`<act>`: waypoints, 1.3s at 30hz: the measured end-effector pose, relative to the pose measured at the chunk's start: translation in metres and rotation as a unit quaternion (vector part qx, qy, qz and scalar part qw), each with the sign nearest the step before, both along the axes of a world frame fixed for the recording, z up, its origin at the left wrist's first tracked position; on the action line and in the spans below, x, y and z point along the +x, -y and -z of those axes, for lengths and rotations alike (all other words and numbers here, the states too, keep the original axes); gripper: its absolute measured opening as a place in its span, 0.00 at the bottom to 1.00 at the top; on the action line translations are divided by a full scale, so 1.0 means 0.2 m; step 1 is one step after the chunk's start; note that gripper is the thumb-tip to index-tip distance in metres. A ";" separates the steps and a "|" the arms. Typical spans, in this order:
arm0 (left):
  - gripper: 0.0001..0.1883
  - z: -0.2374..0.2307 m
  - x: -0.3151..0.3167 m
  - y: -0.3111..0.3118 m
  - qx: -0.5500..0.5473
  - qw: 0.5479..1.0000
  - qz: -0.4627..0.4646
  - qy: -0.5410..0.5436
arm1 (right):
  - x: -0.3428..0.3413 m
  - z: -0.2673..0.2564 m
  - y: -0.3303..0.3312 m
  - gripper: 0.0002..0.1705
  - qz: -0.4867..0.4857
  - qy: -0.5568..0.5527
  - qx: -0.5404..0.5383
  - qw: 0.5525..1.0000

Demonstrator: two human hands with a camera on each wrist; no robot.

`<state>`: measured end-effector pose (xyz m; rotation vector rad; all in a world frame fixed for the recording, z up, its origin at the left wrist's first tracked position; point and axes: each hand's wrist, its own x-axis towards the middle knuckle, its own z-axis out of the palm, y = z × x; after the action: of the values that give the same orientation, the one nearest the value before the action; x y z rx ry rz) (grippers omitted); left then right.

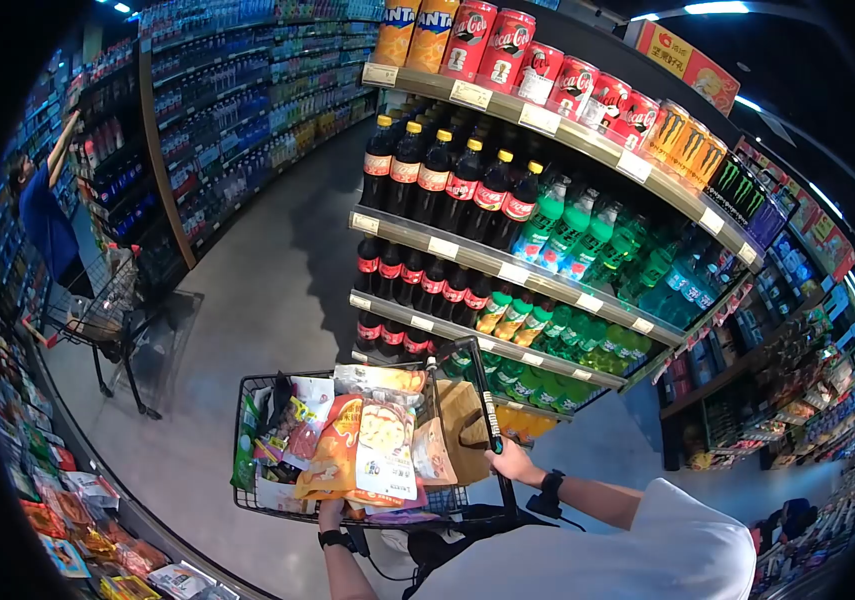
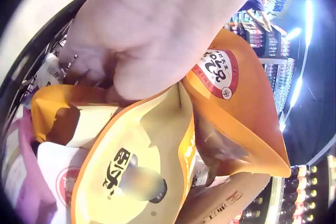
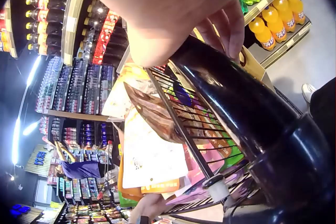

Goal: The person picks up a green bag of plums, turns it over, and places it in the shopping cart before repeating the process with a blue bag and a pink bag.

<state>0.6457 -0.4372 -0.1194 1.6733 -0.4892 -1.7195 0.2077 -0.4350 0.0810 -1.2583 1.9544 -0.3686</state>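
Observation:
My right hand (image 1: 514,464) grips the black handle (image 1: 488,400) of a shopping cart. Seen close up in the right wrist view, that hand (image 3: 168,8) wraps over the handle bar (image 3: 226,98). My left hand (image 1: 331,514) is at the cart's near side, by the bottom of an orange snack bag (image 1: 335,445). In the left wrist view, the fingers and thumb of the left hand (image 2: 152,35) curl at the edge of an orange bag (image 2: 58,113), partly hiding it. A white-fronted bag (image 1: 385,450) with food pictured on it lies over the pile in the wire basket.
A brown cardboard box (image 1: 462,435) sits near the handle. Soda shelves (image 1: 467,255) with bottles and cans stand right ahead. At the left, a person (image 1: 47,215) reaches toward a shelf beside another cart (image 1: 112,300). Packaged snacks (image 1: 97,490) line the near left edge.

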 end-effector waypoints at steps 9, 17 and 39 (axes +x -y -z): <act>0.18 -0.14 0.09 -0.04 -0.119 0.916 0.264 0.278 | 0.03 -0.10 -0.01 0.25 0.000 -0.018 0.026 0.999; 0.16 0.09 0.19 0.01 -0.180 0.926 0.196 0.270 | 0.06 -0.16 0.00 0.26 -0.026 -0.026 0.020 0.999; 0.09 -0.88 -0.09 -0.41 -0.270 0.786 -0.216 0.512 | 0.03 0.06 0.13 0.20 -0.057 0.033 -0.029 0.997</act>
<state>0.6279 -0.3555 0.0561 1.9273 -0.8791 -0.1601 0.2140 -0.4615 0.0700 -1.3721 1.8196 -0.4069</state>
